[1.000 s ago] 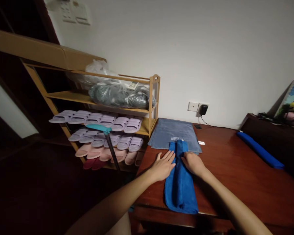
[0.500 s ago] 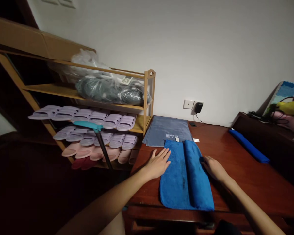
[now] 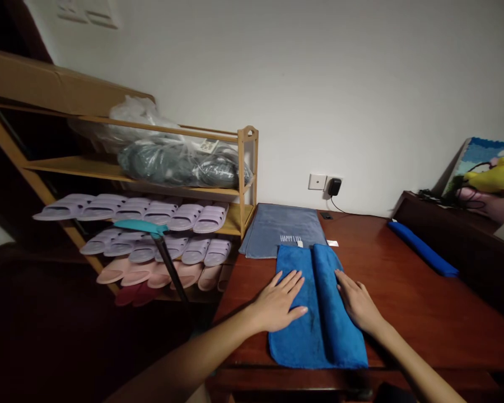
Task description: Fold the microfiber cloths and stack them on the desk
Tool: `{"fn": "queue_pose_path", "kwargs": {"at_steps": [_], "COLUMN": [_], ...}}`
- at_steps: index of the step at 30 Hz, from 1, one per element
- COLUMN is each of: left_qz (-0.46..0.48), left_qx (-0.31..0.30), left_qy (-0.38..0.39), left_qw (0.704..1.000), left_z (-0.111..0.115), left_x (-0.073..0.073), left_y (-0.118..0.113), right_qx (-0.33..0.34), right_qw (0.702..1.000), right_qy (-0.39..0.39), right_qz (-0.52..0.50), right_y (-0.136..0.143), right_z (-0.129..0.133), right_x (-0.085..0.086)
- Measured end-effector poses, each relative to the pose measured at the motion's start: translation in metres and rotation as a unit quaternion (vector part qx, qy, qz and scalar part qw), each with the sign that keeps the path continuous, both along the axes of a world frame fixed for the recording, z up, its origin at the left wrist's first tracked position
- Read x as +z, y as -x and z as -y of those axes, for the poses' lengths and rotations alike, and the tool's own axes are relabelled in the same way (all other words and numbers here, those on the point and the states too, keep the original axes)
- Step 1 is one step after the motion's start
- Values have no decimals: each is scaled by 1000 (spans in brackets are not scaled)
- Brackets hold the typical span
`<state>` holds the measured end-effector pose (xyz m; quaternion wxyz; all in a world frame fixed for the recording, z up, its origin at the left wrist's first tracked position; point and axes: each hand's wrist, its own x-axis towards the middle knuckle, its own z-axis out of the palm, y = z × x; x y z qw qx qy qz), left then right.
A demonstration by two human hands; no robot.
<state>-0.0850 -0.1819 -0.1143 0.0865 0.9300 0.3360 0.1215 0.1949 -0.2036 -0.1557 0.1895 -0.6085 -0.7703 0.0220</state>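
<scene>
A bright blue towel (image 3: 315,330) lies on the reddish-brown table (image 3: 420,302), its right part folded over toward the middle. My left hand (image 3: 279,302) rests flat on the towel's left part with the fingers spread. At the towel's right edge, my right hand (image 3: 357,299) touches the folded part, fingers stretched forward and holding nothing that I can see. Behind the towel is a folded grey-blue towel (image 3: 285,224) with white lettering. Farther right, a narrow blue roll or folded cloth (image 3: 424,249) lies along the table's raised side.
On the left stands a wooden rack (image 3: 247,168) with purple slippers (image 3: 210,218), pink slippers (image 3: 113,270) and a plastic-wrapped bundle (image 3: 163,162). A teal-topped pole (image 3: 140,226) stands before it. A black plug (image 3: 335,186) with a cable sits in the wall socket.
My left hand has moved from the towel's left edge farther onto it. My right hand has shifted onto the folded part's right side. The view has shifted slightly.
</scene>
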Motion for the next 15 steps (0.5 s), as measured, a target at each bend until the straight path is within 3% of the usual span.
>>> {"fn": "queue_pose_path", "kwargs": {"at_steps": [5, 11, 15], "left_qz": [-58, -61, -54], "left_qx": [1, 1, 5], "left_qy": [32, 35, 26], "left_qw": [998, 997, 998], "left_z": [3, 3, 4], "left_x": [2, 5, 4], "left_y": [-1, -1, -1], "right_qx": [12, 33, 21], "right_qw": [998, 995, 994], "right_qy": [29, 39, 40], "right_qz": [55, 85, 99], "right_y": [-32, -80, -116], "right_z": [4, 8, 9], "right_x": [2, 12, 8]}}
